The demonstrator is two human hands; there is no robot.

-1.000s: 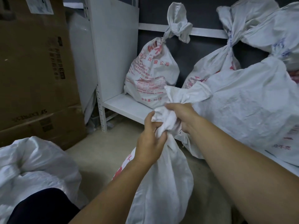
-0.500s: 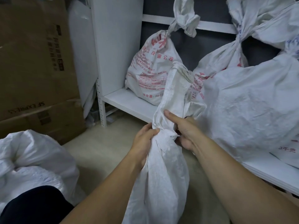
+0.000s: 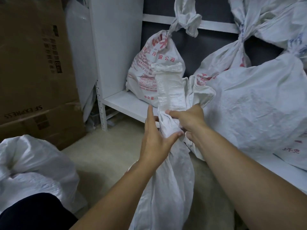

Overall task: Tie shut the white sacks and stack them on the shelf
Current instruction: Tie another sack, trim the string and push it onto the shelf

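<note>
- Pale floor (image 3: 103, 163) ran from the bottom of the frame up to a white metal shelf (image 3: 119, 100) set against a dark back wall.
- Stacked cardboard boxes (image 3: 33, 63) filled the upper left.
- On the shelf at the right lay a big knotted sack (image 3: 257, 105), with a second knotted sack (image 3: 229, 52) behind it.
- At centre, a white sack (image 3: 166, 180) stood on the floor just before the shelf edge. Its neck was gathered and unknotted, and the loose mouth stood upright.
- An open-mouthed sack (image 3: 33, 163) slumped at the lower left.
- A red-printed sack (image 3: 154, 63), knotted, sat upright in the shelf's left corner.
- The right hand (image 3: 191, 120) was closed around the neck and a loose flap.
- The left hand (image 3: 154, 140) clasped the neck lower down, thumb across the front and forefinger straight.
</note>
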